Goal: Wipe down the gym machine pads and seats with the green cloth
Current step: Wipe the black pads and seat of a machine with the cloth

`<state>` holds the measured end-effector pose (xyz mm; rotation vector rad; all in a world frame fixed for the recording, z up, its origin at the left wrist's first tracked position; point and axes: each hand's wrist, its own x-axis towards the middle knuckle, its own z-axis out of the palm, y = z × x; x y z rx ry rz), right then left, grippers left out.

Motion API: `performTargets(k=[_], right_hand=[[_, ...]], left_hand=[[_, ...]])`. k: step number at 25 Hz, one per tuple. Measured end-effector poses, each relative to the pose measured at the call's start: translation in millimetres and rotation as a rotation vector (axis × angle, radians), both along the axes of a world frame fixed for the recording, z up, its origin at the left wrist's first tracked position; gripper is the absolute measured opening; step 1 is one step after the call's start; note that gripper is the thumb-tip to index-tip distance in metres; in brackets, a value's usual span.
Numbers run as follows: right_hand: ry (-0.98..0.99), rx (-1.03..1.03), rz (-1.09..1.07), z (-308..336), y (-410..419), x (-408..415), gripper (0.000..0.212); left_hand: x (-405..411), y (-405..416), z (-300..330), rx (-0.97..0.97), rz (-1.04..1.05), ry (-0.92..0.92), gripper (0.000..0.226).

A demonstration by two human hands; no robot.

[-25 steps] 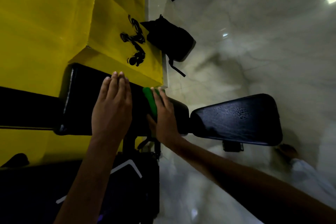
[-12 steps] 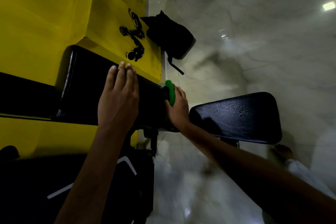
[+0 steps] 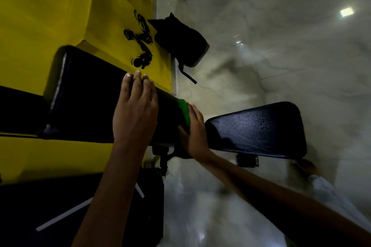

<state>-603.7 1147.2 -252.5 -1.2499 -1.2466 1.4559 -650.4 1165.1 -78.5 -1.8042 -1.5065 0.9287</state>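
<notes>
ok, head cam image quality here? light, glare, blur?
Head view: dim overall; back pad nearly black, little surface detail; ceiling-light glare on the floor; droplets glint on the seat pad; right hand and lower-right corner motion-blurred; wide-angle tilt.

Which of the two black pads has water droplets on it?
The seat pad on the right, jutting out over the pale floor. Its top glistens with droplets. The long back pad under the left hand looks plain dark.
</notes>
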Motion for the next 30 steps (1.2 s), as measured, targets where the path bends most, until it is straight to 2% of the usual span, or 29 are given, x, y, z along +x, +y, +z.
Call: performTargets(k=[2, 4, 6, 10, 11, 14, 19, 23, 28, 30], right_hand=[[0.016, 0.027, 0.008, -10.4, 7.0, 1.6, 0.066], [-0.011, -0.11, -0.015, -21.5, 31.6, 2.0, 0.064], [-0.033, -0.153, -0.04, -21.2, 32.0, -0.1, 0.062], [0.043, 0.024, -0.026, -22.3, -18.8, -6.1, 0.07], [0.057, -0.004, -0.031, -29.6, -7.7, -5.4, 0.072], [0.005, -0.266, -0.074, -46.5, 27.2, -4.3, 0.061], [0.029, -0.12, -0.072, -50.7, -9.8, -11.4, 0.063], [-0.028, -0.332, -0.055, -77.8, 52.3, -6.7, 0.05], [0.033, -0.159, -0.012, -84.1, 5.6, -10.0, 0.062], [0.081, -0.319, -0.034, -95.2, 36.7, -6.6, 0.057]], left_hand=[[0.3, 1.0, 0.3, -0.004, 0.013, -0.007, 0.056], [1.0, 0.5, 1.5, -0.003, 0.029, 0.003, 0.055], [2.2, 0.4, 0.6, -0.02, 0.045, 0.025, 0.055], [4.4, -1.2, -9.7, -0.052, 0.055, 0.061, 0.056], [4.5, -1.4, -11.3, -0.067, 0.057, 0.07, 0.056], [5.1, -1.1, -14.6, -0.071, 0.045, 0.071, 0.055], [5.1, -0.5, -31.8, -0.122, 0.048, 0.091, 0.058], [6.3, 0.8, -39.9, -0.141, 0.05, 0.089, 0.058], [6.7, 3.6, -50.4, -0.165, 0.05, 0.106, 0.059], [7.6, 4.6, -51.2, -0.176, 0.057, 0.099, 0.059]])
